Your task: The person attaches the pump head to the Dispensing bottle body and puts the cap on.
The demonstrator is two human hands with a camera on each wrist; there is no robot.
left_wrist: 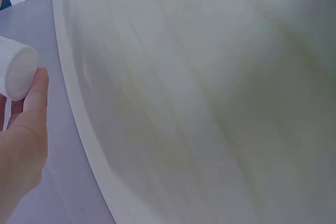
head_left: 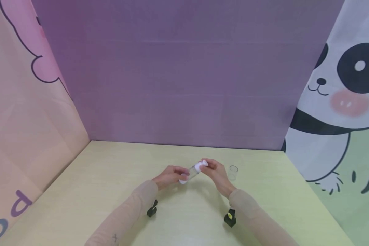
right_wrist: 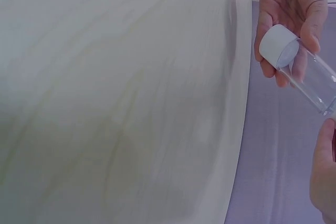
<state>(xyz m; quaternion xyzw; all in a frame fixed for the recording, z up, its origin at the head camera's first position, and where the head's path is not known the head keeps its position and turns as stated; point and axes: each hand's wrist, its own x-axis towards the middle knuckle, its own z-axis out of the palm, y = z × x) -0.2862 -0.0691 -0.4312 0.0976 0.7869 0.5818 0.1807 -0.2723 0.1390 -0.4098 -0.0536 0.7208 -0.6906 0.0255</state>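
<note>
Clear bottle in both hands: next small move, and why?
I'd likely twist the white top slightly with the right hand: it grips that end, while the left hand holds the opposite white end, so the tilted clear bottle is supported at both ends.

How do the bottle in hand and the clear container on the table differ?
The bottle is held tilted by the left hand and right hand; the clear container stands on the table. The bottle has white ends; the clear container shows no white part. Both have see-through walls.
</note>
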